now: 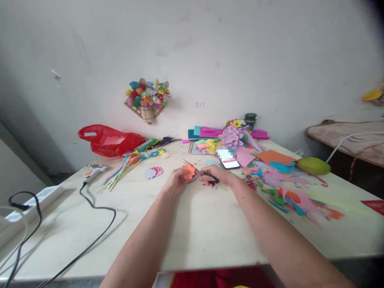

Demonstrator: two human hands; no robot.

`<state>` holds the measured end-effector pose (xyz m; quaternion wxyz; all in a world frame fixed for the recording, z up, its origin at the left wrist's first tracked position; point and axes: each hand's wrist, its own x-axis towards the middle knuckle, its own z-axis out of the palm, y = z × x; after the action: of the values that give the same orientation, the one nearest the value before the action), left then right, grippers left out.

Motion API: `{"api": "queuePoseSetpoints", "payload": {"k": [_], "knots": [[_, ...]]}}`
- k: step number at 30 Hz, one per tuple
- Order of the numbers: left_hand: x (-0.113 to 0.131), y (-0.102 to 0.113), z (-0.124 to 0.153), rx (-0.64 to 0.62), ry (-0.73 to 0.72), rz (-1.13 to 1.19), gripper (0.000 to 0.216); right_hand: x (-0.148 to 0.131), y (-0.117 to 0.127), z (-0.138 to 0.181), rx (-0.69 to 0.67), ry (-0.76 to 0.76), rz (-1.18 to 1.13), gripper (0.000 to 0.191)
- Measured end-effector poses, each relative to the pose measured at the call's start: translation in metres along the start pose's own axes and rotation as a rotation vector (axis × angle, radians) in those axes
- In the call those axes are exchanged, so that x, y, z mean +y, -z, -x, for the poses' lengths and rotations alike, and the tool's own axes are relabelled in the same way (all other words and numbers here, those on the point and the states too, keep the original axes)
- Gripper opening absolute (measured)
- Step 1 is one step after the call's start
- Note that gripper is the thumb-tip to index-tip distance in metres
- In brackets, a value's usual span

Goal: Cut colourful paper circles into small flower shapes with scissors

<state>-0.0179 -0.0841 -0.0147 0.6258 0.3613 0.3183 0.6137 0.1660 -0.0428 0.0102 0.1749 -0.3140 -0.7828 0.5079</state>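
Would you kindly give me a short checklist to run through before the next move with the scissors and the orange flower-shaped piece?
1. Orange flower-shaped piece held: ok, in the left hand.
2. Scissors in hand: ok, in the right hand.
3. Left fingertips clear of the blades: cannot tell, too small to judge.
4. Phone clear of the blades: ok, it lies beyond the right hand.
5. Glue gun cool: cannot tell; it lies apart, at the left.
6. Scraps gathered up: not ok, scattered at the right.

The light is soft and gray. The phone (225, 161) shines white, partly blocky. The bench (210, 224) looks blurry far right; the top-right corner is dark.
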Motion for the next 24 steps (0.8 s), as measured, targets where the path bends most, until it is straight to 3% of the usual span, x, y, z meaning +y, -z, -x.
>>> {"api": "queuePoseSetpoints", "payload": {"k": [8, 24], "knots": [[-0.007, 0.003, -0.004, -0.017, -0.012, -0.030, 0.015, 0.007, -0.001, -0.005, 0.023, 0.014, -0.019, 0.027], [-0.013, -0.003, -0.005, 0.115, -0.034, -0.057, 0.005, 0.002, -0.007, -0.006, 0.085, 0.000, -0.110, 0.025]]}}
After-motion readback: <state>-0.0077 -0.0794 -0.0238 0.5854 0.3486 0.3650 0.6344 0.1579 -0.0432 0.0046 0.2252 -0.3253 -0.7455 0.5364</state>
